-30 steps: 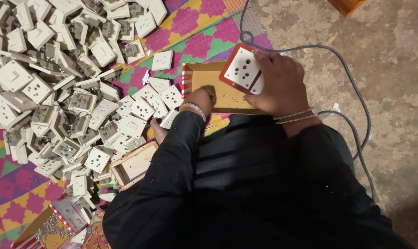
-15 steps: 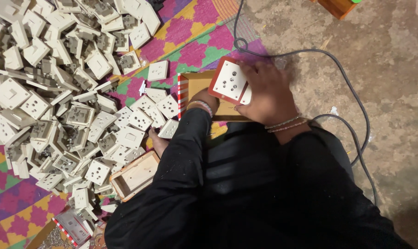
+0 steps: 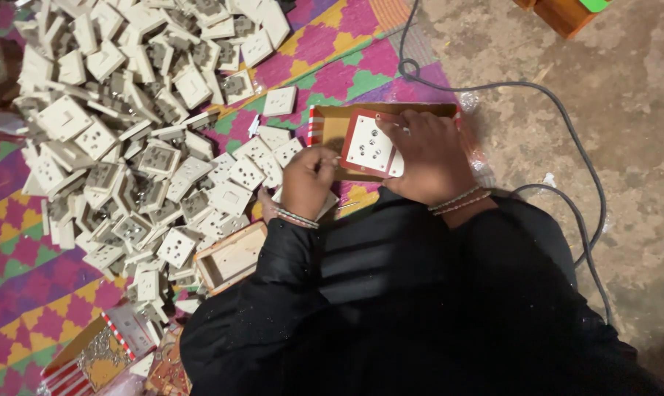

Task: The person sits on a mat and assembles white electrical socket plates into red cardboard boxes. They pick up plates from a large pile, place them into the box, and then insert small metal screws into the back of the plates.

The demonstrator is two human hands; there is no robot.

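Over the brown board (image 3: pixel 332 128), right hand (image 3: pixel 431 158) clasps a red-framed socket plate (image 3: pixel 369 147); left hand (image 3: pixel 308 180) pinches its near-left edge. Uneven pressure may tilt it.

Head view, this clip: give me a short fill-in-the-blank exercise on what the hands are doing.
1. The right hand presses a white socket plate with a ____ border.
2. That plate lies on an open ____ box.
3. The heap of white sockets lies on the person's ____ side.

Missing words: red; cardboard; left
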